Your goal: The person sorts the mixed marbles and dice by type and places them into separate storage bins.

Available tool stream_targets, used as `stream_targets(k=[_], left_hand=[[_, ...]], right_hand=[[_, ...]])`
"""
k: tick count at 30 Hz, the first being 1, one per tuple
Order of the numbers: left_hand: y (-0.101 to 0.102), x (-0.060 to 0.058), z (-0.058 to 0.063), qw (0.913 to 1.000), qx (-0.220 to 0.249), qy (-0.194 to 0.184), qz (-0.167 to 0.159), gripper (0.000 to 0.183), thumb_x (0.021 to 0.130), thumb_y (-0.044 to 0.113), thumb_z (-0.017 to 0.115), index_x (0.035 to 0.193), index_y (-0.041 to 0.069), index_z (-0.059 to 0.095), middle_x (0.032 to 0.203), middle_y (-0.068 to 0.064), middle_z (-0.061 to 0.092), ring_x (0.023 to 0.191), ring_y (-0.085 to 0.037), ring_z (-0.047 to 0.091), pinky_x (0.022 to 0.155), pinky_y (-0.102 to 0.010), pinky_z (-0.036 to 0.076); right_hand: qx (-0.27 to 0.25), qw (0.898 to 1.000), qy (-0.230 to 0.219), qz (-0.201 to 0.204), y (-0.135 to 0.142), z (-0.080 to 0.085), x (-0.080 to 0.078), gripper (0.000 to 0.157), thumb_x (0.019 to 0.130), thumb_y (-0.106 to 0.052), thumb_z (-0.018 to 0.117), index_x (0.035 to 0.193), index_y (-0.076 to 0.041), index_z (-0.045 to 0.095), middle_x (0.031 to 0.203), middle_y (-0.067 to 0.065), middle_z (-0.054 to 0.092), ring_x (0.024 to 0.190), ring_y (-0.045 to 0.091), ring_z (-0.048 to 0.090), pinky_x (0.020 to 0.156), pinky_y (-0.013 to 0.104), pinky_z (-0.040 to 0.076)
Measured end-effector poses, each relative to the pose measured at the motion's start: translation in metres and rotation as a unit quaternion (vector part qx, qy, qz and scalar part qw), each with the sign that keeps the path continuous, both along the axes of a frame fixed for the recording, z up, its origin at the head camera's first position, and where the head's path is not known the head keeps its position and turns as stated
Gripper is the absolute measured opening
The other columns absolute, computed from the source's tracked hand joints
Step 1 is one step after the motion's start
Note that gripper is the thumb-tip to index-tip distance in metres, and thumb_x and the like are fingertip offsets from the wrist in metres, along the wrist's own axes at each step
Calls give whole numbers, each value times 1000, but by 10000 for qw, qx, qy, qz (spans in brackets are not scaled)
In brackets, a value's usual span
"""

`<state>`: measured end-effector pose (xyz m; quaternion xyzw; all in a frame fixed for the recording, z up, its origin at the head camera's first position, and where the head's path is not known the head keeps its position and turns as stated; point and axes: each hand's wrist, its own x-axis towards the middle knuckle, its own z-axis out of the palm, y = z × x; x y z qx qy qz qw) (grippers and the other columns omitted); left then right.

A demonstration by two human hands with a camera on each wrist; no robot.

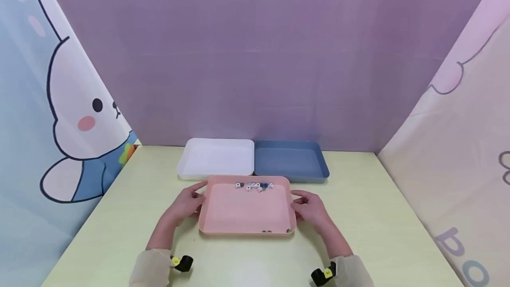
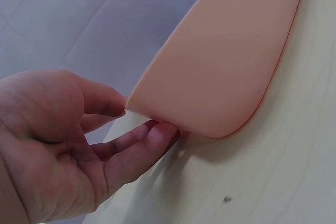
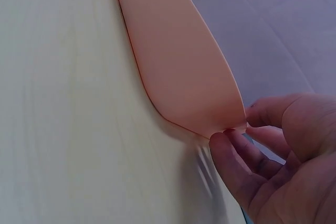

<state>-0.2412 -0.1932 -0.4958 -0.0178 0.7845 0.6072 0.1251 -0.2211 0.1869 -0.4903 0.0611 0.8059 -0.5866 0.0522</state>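
A pink tray (image 1: 243, 211) lies between my two hands, in front of two other trays. My left hand (image 1: 187, 203) grips its left side; in the left wrist view the thumb meets the rim and other fingers reach beneath the tray. My right hand (image 1: 312, 209) holds the opposite side the same way, fingertips tucked under the edge in the right wrist view. Several small dice (image 1: 260, 188), white and dark, are gathered along the tray's far inner side. A few small dark pieces (image 1: 288, 230) sit by the near wall, partly hidden by it.
Behind the pink tray, a white tray (image 1: 217, 156) and a blue tray (image 1: 291, 158) stand side by side on the pale table (image 1: 358, 216). A purple cloth (image 1: 255, 56) rises at the table's back edge, with printed cloths (image 1: 87, 136) at both sides.
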Motion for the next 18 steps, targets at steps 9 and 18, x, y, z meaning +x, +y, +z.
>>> stream_targets(k=[9,18], left_hand=[[10,-1,2,10000,37,38,-81,58,94,-1,48,150,8,36,96,-22,57,69,-26,59,53,-38,52],[8,-1,-1,9999,-24,92,-76,63,89,-1,50,149,9,37,94,-20,59,69,-26,61,53,-38,53]], right_hand=[[173,9998,-19,-73,9,0,0,42,85,3,67,127,-1,62,87,13,65,60,23,64,55,36,56],[684,9972,276,135,11,-3,-4,41,82,1,68,123,-2,64,80,8,64,55,18,56,50,30,48]])
